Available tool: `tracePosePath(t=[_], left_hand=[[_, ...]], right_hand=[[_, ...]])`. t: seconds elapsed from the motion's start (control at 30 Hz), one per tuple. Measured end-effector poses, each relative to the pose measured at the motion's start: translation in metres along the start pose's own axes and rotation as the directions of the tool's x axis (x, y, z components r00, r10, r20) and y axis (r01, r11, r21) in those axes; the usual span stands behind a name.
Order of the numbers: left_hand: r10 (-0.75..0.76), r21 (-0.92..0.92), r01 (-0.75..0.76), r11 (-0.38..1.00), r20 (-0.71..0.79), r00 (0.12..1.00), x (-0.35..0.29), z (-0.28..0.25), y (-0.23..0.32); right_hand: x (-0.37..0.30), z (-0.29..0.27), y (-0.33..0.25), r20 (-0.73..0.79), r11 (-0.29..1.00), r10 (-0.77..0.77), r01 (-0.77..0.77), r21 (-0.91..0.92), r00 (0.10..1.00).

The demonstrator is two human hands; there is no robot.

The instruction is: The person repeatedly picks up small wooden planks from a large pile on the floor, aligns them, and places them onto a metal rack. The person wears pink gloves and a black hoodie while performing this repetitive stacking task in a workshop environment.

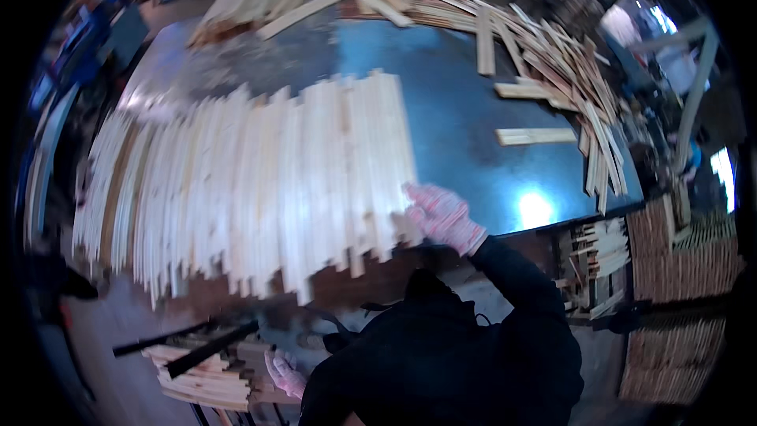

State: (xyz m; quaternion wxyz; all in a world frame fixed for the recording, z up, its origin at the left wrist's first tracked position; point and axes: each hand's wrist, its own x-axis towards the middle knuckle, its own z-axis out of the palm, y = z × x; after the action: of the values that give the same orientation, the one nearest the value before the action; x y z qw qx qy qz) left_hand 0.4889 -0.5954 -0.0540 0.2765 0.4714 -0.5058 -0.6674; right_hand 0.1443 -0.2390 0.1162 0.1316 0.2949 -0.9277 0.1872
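Observation:
A long row of pale wooden slats (260, 181) lies side by side on the metal table (465, 118), their ends uneven. My right hand (445, 217), in a white and red knit glove, rests at the right edge of this row near its front corner. Its fingers stretch out along the last slat and do not wrap round it. Lower down, off the table's front, my left hand (285, 373) wears a similar glove. Its fingers are apart and nothing shows in them. It is next to a stack of slats (206, 379) on a low stand.
Loose slats (568, 79) pile up along the table's right and far edges. A single slat (536, 136) lies apart at the right. Another group of boards (252, 0) sits at the far left. Dark bars (213, 347) stick out over the low stand. Stacked wood (682, 260) stands at the right.

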Motion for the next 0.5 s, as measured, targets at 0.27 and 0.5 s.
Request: tracePosePath(t=[0.27, 0.5], left_hand=[[0.115, -0.117, -0.020, 0.993, 0.912, 0.393, -0.178, 0.410, 0.090], [-0.490, 0.533, -0.208, 0.820, 0.842, 0.225, -0.274, 0.529, 0.032]], right_hand=[[-0.106, -0.053, 0.416, -0.126, 0.678, 0.505, -0.483, -0.554, 0.854], [-0.040, -0.047, 0.490, 0.318, 0.875, 0.461, -0.363, -0.320, 0.829]])
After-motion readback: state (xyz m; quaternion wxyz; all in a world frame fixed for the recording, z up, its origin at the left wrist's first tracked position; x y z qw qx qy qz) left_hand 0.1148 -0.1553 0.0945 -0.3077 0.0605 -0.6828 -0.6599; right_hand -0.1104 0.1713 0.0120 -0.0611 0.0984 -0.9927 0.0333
